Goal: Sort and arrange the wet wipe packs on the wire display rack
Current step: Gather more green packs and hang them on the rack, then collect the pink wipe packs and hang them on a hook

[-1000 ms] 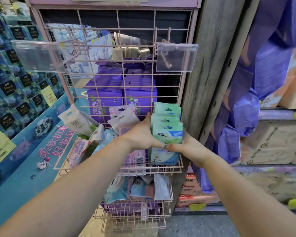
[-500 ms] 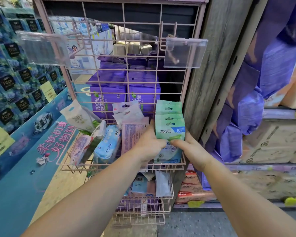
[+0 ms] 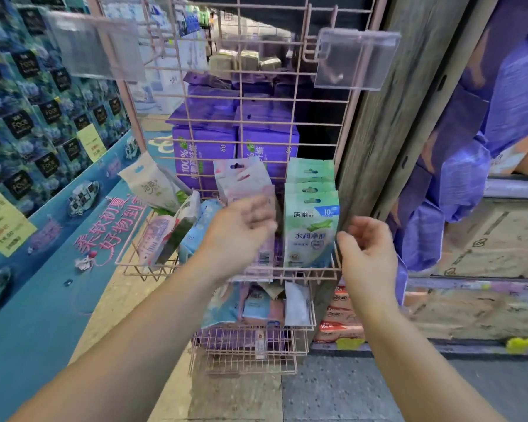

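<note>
Both hands have let go of the green packs (image 3: 311, 226), which now stand upright in a row at the right end of the upper basket (image 3: 305, 272). The right hand (image 3: 368, 249) hovers open and empty beside them, while the left hand (image 3: 241, 236), fingers loose, reaches toward the pink packs (image 3: 241, 178); those look next for straightening.

Access to the pink wire basket (image 3: 226, 271) is open from the near side and above; upright green wipe packs (image 3: 310, 229) fill its right end against the grey wooden post (image 3: 375, 123).
</note>
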### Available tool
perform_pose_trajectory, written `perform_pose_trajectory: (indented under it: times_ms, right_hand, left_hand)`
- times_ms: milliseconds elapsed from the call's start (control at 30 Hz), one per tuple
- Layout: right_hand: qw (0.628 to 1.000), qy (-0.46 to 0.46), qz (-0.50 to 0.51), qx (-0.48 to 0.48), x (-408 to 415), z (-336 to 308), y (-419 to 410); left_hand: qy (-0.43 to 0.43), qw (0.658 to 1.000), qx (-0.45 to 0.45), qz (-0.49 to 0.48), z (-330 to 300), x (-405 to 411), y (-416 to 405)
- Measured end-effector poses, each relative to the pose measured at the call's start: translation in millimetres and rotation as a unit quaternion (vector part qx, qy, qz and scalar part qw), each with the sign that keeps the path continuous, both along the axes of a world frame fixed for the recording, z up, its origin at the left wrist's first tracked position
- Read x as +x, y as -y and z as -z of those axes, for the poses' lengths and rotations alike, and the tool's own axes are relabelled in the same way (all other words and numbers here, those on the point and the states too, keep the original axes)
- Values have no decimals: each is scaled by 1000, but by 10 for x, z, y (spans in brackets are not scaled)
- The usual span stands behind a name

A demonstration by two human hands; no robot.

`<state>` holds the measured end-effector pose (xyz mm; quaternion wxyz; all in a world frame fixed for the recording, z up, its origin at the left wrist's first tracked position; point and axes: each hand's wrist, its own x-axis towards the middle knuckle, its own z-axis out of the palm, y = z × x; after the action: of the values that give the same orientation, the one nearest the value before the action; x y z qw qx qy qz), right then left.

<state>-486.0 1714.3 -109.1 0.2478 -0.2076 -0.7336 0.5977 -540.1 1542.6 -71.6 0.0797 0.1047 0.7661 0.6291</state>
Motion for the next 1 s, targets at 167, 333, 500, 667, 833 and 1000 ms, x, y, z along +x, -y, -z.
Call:
perform_pose_trajectory:
  times_ms: [167, 333, 500, 667, 833, 1000]
  right_hand:
    - [975, 73, -157, 138, 17, -14, 532]
    - [936, 157, -163, 269, -222, -21, 794]
    - [921, 218, -120, 301, -396, 66, 967]
    - [930, 219, -63, 289, -521, 135, 1069]
    - [934, 192, -97, 284, -486, 137, 1071]
    - [977, 64, -154, 136, -278, 12, 963]
  left_hand:
    - [-121, 979, -97, -132, -25, -76, 536]
    - [-209, 922, -242, -219, 31, -22, 960]
    - [-87, 942, -273, -176, 270, -68, 1355]
    - [-91, 952, -237, -169, 392, -69, 1465]
    - [-123, 936, -294, -152, 396, -100, 1507]
    - [-184, 902, -372, -120, 447, -88, 1577]
